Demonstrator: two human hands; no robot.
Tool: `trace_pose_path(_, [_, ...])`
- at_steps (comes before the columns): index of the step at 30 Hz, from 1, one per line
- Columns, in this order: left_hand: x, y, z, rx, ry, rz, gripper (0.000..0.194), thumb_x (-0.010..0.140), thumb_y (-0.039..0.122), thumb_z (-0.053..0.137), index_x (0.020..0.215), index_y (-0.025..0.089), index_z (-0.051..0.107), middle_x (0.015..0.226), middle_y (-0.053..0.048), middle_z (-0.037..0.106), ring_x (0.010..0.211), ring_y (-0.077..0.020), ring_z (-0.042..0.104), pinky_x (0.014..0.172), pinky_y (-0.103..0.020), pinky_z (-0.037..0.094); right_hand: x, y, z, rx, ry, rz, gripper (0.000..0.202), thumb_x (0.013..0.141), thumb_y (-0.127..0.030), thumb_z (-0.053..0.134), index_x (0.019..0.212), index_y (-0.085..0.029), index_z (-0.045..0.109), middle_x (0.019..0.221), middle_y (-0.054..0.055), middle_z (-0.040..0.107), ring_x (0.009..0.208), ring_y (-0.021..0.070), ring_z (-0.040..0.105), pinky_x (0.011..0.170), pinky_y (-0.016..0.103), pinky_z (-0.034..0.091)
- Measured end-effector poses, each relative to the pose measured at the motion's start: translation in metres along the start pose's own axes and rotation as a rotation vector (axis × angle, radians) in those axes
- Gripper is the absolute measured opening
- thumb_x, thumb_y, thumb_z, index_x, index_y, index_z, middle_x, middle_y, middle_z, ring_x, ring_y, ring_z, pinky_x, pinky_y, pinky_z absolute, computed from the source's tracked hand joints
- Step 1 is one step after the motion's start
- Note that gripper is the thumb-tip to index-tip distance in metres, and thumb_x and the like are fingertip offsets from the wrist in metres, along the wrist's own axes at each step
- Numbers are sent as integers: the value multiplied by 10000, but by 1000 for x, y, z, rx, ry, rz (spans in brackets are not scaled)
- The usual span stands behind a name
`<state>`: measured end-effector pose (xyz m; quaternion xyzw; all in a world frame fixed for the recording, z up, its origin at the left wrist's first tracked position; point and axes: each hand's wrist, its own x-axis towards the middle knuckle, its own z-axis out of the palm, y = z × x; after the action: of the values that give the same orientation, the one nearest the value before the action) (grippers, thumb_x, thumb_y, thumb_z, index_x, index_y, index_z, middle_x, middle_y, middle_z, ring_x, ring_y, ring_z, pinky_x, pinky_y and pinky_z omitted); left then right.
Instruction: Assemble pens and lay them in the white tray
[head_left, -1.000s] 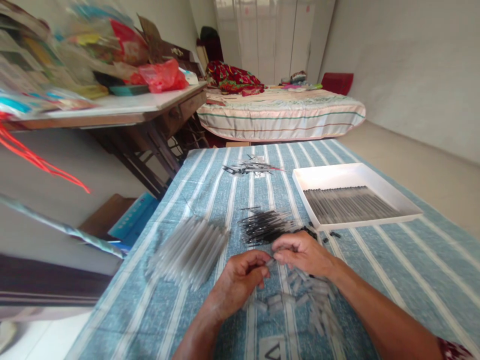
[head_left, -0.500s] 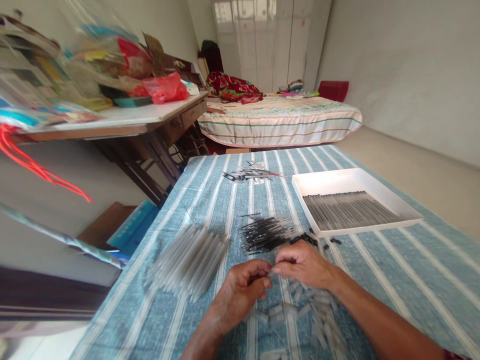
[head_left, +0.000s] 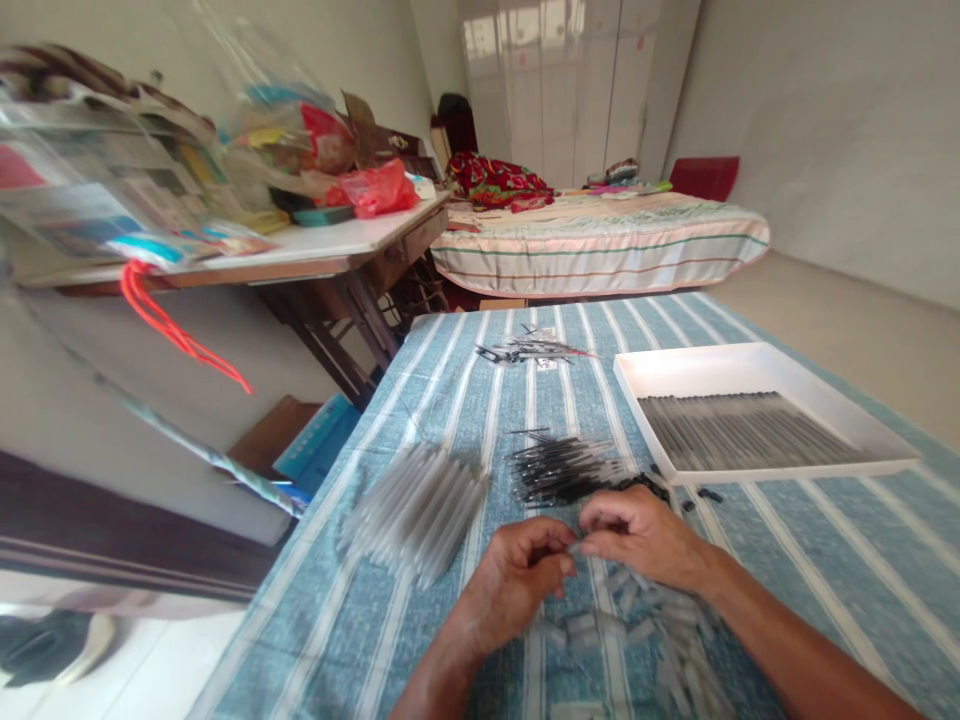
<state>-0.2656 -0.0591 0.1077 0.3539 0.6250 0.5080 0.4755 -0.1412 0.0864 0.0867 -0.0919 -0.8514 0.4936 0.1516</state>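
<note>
My left hand (head_left: 525,575) and my right hand (head_left: 645,535) meet above the striped cloth. Their fingers are pinched together around a small greyish piece (head_left: 576,547), mostly hidden between the fingertips. Just beyond them lies a pile of thin black rods (head_left: 562,468), with small black caps (head_left: 651,484) at its right end. Below my right hand small clear grey pieces (head_left: 686,640) are scattered. Left of my hands is a stack of translucent grey tubes (head_left: 420,510).
A white tray (head_left: 787,472) with a row of dark rods stands at the right. More thin black pieces (head_left: 532,350) lie farther back on the cloth (head_left: 360,560). A cluttered side table (head_left: 322,245) stands at the left, a bed (head_left: 600,240) behind.
The view has turned left, so everything appears farther right. Both hands keep nearly the same pinched pose over the cloth.
</note>
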Motion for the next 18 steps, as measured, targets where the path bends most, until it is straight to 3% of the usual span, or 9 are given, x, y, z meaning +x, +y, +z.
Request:
trace_pose_path(5, [1,-1,-1,8,-19,12,74,706,170,606,767,138,632,596,25,530,523,-94,473,516,-225,376,1,-1,1,-24,10,-49,362,834,-360,548,545,-142,561,468,-51,410,460,67,359,466,193,292])
trace_pose_path(9, [2,-1,-3,27,-28,14,64,717,191,611,755,141,628,597,26,522,542,-101,474,531,-229,377,2,-2,2,34,27,-37,224,766,-353,636,694,-141,618,523,-51,481,482,68,403,471,182,311])
trace_pose_path(14, [3,2,-4,81,-24,6,84,726,225,615,745,144,619,591,30,498,550,-108,464,533,-233,363,4,0,2,-23,30,-84,381,827,-394,556,542,-141,566,467,-53,405,462,62,357,451,181,277])
trace_pose_path(18, [4,4,-5,132,-12,12,113,735,251,614,746,139,618,589,24,489,561,-111,441,527,-232,338,5,1,1,8,66,-87,276,770,-401,632,680,-140,637,524,-41,511,484,68,434,472,175,316])
